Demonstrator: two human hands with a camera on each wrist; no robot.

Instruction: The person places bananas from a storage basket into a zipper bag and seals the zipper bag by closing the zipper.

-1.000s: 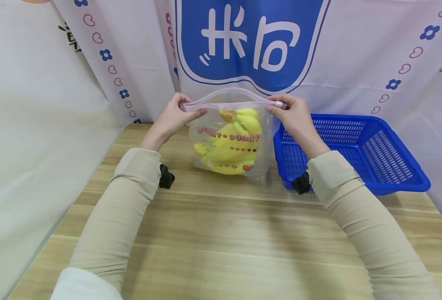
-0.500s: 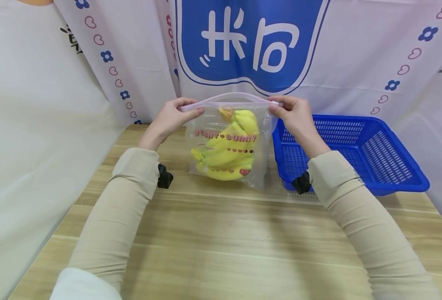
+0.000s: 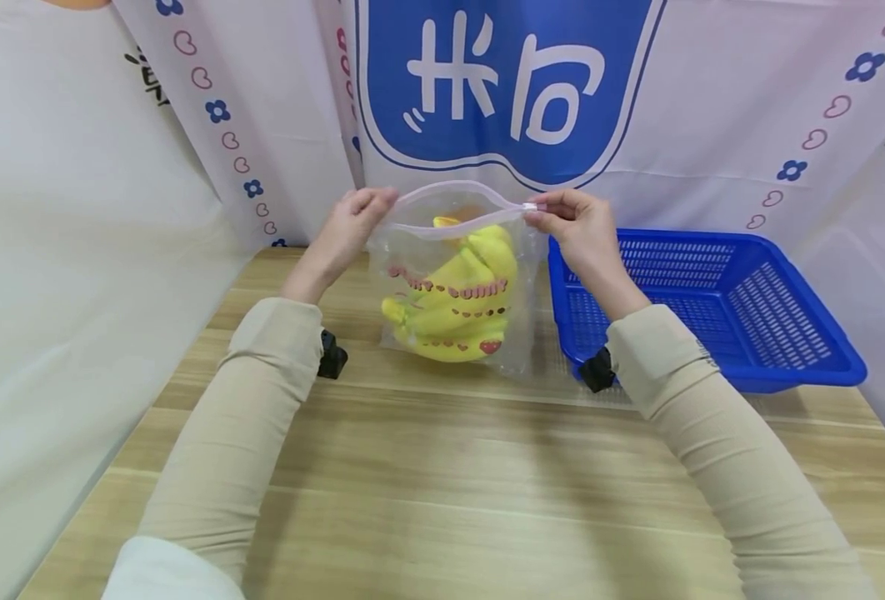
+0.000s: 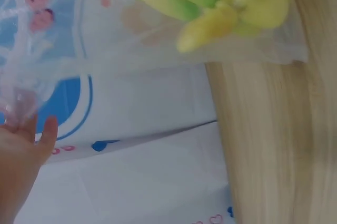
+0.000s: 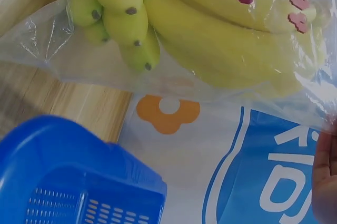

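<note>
A clear slider zip bag (image 3: 517, 333) with pink print hangs between my hands at the far side of the table. Inside it shows a bunch of yellow bananas (image 3: 453, 296), whose green-tinged tips with dark ends appear in the right wrist view. My left hand (image 3: 347, 232) grips the left end of the bag's mouth. At the right end, my right hand (image 3: 583, 233) pinches the rim beside the white slider (image 3: 530, 207). Between them the pink-edged mouth gapes. In the left wrist view my left hand (image 4: 21, 158) shows only partly at the edge.
To the right of the bag stands a blue plastic basket (image 3: 836, 337) with slotted walls. Behind the wooden table (image 3: 442, 483) hangs a white cloth (image 3: 712, 108) with a blue emblem.
The bag's mouth has spread from a narrow gap to a wider opening. My right hand and the slider have shifted left, and my left hand's fingers have curled further over the rim.
</note>
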